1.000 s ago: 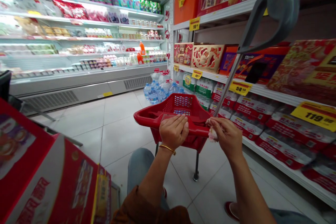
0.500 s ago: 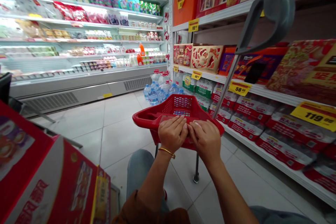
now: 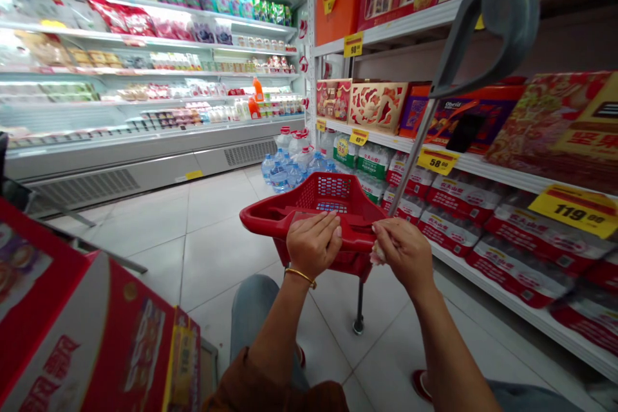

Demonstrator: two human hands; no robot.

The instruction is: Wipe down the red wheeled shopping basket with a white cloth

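Observation:
The red shopping cart stands in front of me, its slotted basket facing away. My left hand, with a gold bracelet on the wrist, is closed over the cart's red handle, fingers draped forward across its top. At the right end of the handle, my right hand is closed, thumb and fingertips pressed together. A small crumpled whitish-pink wad, possibly tissue, sticks out below its fingers. Whether that hand also touches the handle, I cannot tell.
Packs of bottled water and gift boxes line the shelf on the right. A metal pole with a grey loop rises beside the cart. Large water bottles stand ahead, near the refrigerated case. Red boxes are close on the left.
My right hand has moved right, away from my left hand along the handle, and the crumpled wad now shows beneath it. My left hand stays on the handle.

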